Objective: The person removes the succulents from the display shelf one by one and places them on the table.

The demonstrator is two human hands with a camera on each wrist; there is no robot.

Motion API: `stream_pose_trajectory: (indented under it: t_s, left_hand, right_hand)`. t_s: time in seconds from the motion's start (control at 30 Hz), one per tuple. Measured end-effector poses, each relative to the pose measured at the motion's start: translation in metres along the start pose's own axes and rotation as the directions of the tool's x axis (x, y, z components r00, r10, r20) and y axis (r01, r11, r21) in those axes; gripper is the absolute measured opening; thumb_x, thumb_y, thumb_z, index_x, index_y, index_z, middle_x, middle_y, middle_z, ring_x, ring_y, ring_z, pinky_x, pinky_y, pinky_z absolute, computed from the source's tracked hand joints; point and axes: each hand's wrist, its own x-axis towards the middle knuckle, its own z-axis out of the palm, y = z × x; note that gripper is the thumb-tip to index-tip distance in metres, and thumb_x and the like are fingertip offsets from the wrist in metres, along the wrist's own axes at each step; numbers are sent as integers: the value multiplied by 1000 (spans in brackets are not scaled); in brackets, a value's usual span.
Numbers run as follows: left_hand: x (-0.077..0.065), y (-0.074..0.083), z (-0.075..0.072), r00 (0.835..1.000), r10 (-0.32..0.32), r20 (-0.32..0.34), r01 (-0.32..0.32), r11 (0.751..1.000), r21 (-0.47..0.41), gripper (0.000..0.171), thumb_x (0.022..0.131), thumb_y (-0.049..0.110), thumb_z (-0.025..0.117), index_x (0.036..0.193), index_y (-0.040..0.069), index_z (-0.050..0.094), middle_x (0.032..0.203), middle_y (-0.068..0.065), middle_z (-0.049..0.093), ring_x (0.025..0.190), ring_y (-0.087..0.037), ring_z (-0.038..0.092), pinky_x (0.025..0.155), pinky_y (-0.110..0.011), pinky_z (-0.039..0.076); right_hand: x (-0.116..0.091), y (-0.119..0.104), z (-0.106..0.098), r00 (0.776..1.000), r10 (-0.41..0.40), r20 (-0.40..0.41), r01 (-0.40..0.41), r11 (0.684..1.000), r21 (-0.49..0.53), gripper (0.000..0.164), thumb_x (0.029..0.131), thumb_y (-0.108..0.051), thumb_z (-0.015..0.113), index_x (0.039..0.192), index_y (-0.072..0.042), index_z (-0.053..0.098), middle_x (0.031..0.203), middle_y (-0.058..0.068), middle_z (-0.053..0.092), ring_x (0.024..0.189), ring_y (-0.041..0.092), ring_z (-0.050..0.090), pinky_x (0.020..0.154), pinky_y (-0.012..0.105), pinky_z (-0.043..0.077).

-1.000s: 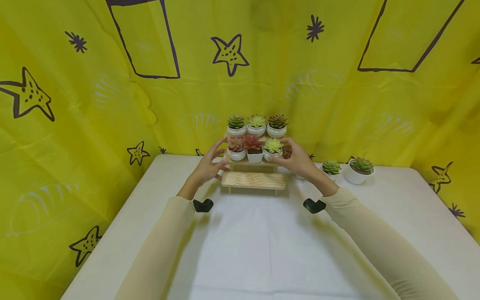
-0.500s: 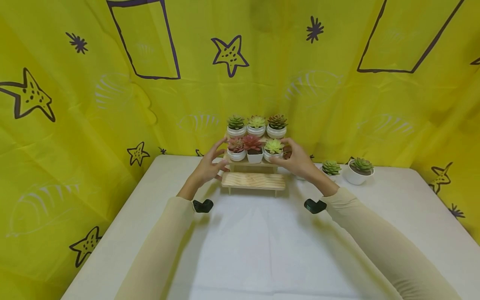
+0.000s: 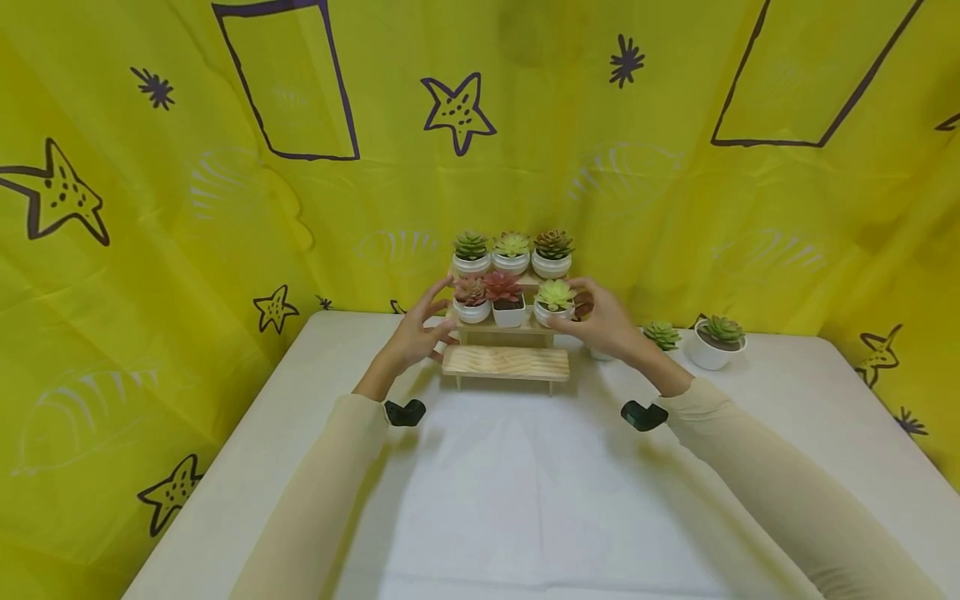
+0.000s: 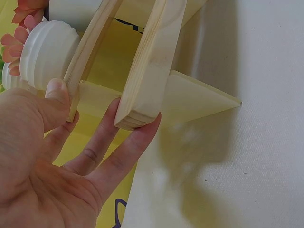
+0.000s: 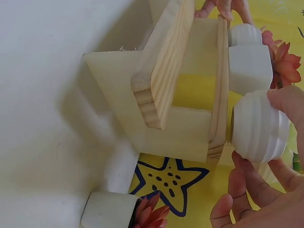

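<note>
A three-tier wooden stand [image 3: 506, 363] holds small potted succulents on its top and middle shelves. With the thumb on the middle shelf's end and fingertips against the bottom shelf, my left hand [image 3: 412, 335] grips the stand's left side; the left wrist view shows the bottom shelf [image 4: 152, 71] close up. My right hand [image 3: 611, 325] holds a light-green succulent in a ribbed white pot [image 5: 261, 126] between thumb and fingers, its base right at the middle shelf's right end. Beside it stand a red succulent in a square pot [image 3: 509, 315] and a pink one [image 3: 472, 308].
Three succulents line the top shelf: green [image 3: 471, 250], pale green [image 3: 511, 250] and brownish [image 3: 552, 250]. On the white table [image 3: 480, 500] to the right stand more potted succulents [image 3: 712, 354], and a red one [image 5: 109, 209] sits near the stand. A yellow curtain hangs behind.
My right hand has shifted the light-green succulent slightly right, widening the gap to the red one. The left hand stays in place on the stand.
</note>
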Motion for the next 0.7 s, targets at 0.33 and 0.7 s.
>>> stream_pose_trajectory:
  t_s: [0.33,0.7]
  left_hand:
    - [0,-1,1,1000,1,3,-1,1000,-3,76,104,11,60,157,54,26,163,-15,34,101,-41,72,63,-52,62]
    - [-1,1,0,1000,19,3,-19,1000,-6,75,105,11,59,159,50,25,163,-17,33,101,-43,71,63,-55,61]
  right_hand:
    - [-12,6,-9,1000,-32,2,32,999,-6,65,89,-20,83,139,4,50,115,21,60,100,36,60,80,27,50]
    - [-32,14,-24,999,-51,-3,51,999,-17,68,89,-21,83,143,2,49,106,18,63,88,27,61,72,20,51]
